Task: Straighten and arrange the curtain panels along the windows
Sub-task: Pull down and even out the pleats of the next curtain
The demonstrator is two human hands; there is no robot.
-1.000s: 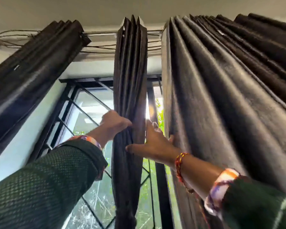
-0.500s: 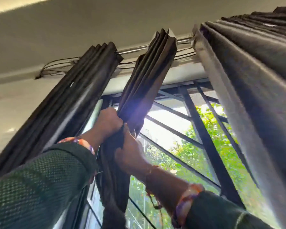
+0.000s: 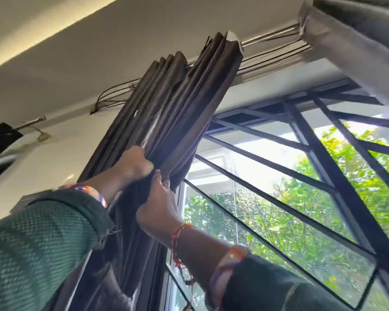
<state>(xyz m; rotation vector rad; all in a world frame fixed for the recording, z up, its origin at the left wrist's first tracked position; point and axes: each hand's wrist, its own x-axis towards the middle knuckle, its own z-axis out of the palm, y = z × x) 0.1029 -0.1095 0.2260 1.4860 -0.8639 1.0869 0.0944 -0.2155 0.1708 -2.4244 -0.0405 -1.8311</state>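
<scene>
Right, my left hand [image 3: 134, 163] is curled into a fist round the pleats of the middle curtain panel [image 3: 184, 113], knuckles up, fabric bunched tight inside the grip. My right hand [image 3: 158, 205] sits just below and touching it, fingers wrapped into the same dark cloth, thumb side up against the left. Both are clamped on, nothing spread. Green sleeves and bright wristbands run back from there.

The panel I hold hangs from the curtain rod [image 3: 270, 37] and leans left, its pleated top just beside the left curtain panel [image 3: 144, 90], the two bunches nearly one mass at the window's left edge. To my right the black window grille [image 3: 323, 158] stands uncovered, green leaves beyond the glass. Up in the top right corner the right curtain panel [image 3: 346, 25] hangs well apart, a bare stretch of rod between it and mine. Loose cables [image 3: 112, 97] trail along the wall under the rod.

I judge I'm at the gathering step, stacking this panel neatly at the left side. Next calls for an even downward run of the hands to settle the folds, pulling gently so the rod and those cables aren't strained. The hooks at the top are too small to make out.
</scene>
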